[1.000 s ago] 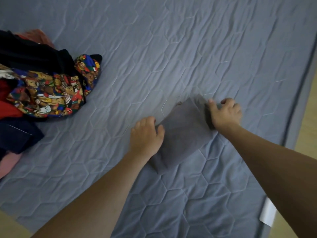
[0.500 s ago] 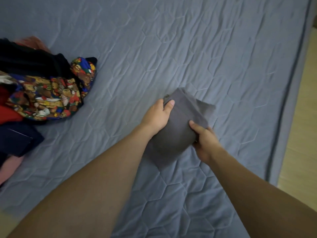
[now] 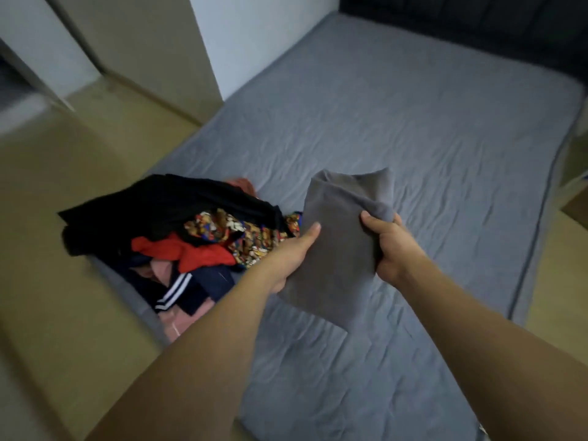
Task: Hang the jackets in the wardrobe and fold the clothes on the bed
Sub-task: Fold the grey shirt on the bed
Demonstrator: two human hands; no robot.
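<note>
A folded grey garment hangs in the air above the blue quilted bed, held between both hands. My left hand grips its left edge, thumb on top. My right hand grips its right edge with fingers curled round the cloth. To the left, at the bed's near corner, lies a pile of unfolded clothes: a black garment on top, a colourful bear-print piece, a red one, a navy one with white stripes, and something pink.
Beige floor runs along the bed's left side. Pale wardrobe panels or doors stand at the back left. A dark headboard bounds the bed's far end. A cardboard box sits at the right edge.
Both hands gripped the grey garment and lifted it off the bed. The view has tilted up, now showing the whole bed and the room.
</note>
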